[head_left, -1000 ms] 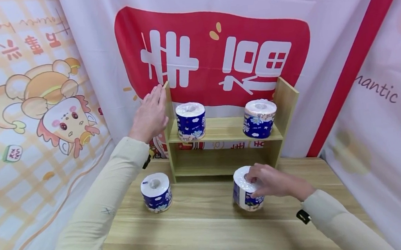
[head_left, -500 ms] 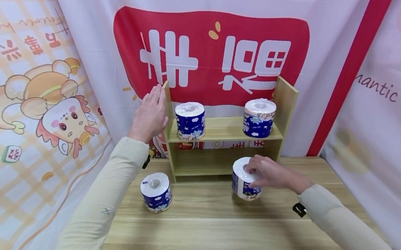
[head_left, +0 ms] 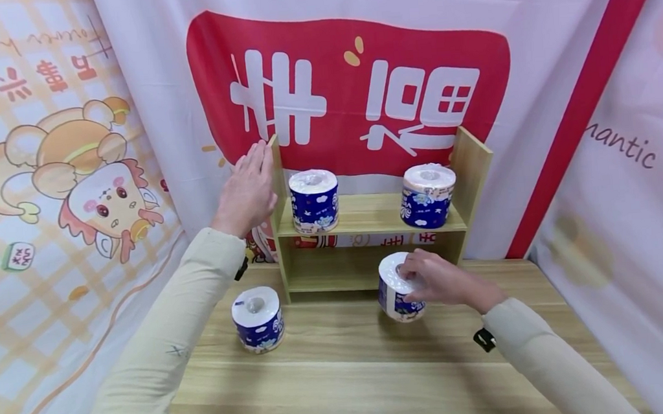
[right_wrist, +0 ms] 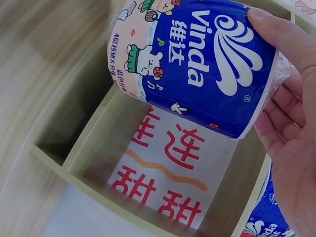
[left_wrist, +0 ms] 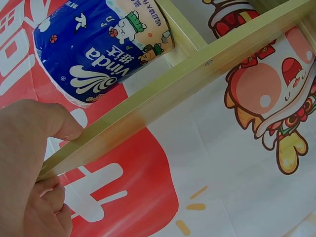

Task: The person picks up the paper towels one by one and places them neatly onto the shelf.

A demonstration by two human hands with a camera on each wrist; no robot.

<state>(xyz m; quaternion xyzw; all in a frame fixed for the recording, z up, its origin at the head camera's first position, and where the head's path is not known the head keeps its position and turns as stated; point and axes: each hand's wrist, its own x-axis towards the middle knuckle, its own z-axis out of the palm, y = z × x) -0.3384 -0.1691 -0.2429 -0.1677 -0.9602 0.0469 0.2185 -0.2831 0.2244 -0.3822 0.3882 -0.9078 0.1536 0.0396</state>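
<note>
Held roll (head_left: 390,296): just risen, right, near side of shelf (head_left: 370,214); seems clear of surface (head_left: 334,389), carrying underway
Right hand (head_left: 439,280): fingers pinching held roll
Left hand (head_left: 245,193): fingers gripping shelf's left side

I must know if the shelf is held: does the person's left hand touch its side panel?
Touching. The left wrist view shows it: the left hand pinches the side panel, with the thumb on one side and fingers on the other.
</note>
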